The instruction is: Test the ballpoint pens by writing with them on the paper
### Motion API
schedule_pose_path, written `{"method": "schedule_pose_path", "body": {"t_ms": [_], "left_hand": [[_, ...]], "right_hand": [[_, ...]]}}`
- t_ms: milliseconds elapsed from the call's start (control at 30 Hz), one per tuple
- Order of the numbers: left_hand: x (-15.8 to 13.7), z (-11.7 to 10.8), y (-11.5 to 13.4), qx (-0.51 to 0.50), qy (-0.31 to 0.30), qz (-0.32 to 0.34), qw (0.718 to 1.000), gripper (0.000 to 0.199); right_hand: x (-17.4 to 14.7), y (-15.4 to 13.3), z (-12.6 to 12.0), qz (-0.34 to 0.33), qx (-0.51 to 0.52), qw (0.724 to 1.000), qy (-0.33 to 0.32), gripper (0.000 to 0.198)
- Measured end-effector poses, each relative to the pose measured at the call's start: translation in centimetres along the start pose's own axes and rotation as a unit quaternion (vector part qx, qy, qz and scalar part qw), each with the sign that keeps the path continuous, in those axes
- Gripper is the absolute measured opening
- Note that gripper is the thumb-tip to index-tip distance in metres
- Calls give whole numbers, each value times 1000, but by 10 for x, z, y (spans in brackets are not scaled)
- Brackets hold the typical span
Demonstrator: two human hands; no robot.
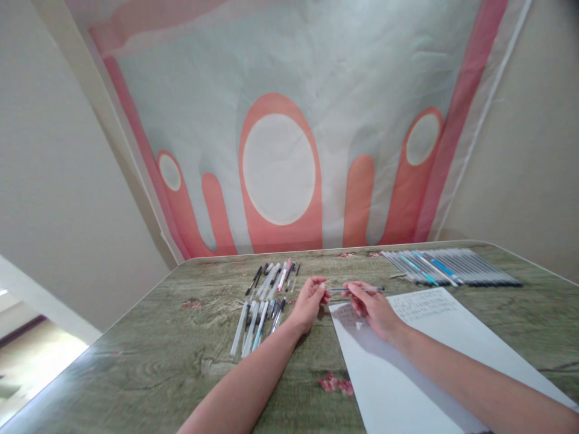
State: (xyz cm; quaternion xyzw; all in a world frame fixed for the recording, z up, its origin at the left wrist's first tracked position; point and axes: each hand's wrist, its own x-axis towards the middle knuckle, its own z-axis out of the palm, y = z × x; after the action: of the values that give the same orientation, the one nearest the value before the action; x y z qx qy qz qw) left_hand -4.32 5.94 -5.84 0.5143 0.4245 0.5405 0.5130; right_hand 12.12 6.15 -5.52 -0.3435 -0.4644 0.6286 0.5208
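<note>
A slim greyish pen [336,289] with a dark right end is held level between my two hands, above the table. My left hand [310,303] pinches its left end between thumb and fingertips. My right hand [370,308] is closed around its middle, and the dark end sticks out past the fingers. Beneath my right hand lies a white sheet of paper [416,355] with rows of handwriting along its far edge. A small white bit [359,326] rests on the paper by my right hand. Whether the pen is whole or in parts is too small to tell.
Left of my hands lie two groups of loose pens and caps, a far group [272,279] and a near group [253,325]. At the back right, many clear pens [479,268] lie side by side, a few blue. The wood-patterned table [181,361] meets a printed wall hanging [335,78].
</note>
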Motion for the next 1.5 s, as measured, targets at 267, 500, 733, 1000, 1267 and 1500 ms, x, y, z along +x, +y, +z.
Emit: {"method": "schedule_pose_path", "body": {"t_ms": [267, 500, 733, 1000, 1267, 1500], "left_hand": [[-2, -14, 8, 362, 42, 189, 912, 18], [-10, -16, 3, 523, 4, 160, 837, 19], [-4, -15, 2, 412, 31, 115, 904, 10], [-2, -14, 3, 319, 39, 146, 936, 13], [-8, -9, 8, 328, -16, 164, 930, 17], [-13, -1, 14, 323, -65, 170, 929, 20]], "right_hand": [[4, -2, -3, 47, 94, 994, 28, 26], [3, -1, -3, 33, 111, 992, 59, 23], [5, 1, -3, 37, 107, 991, 67, 21], [5, 1, -3, 51, 107, 991, 63, 18], [5, 4, -4, 48, 78, 995, 48, 19], [4, 5, -2, 18, 41, 998, 33, 26]]}}
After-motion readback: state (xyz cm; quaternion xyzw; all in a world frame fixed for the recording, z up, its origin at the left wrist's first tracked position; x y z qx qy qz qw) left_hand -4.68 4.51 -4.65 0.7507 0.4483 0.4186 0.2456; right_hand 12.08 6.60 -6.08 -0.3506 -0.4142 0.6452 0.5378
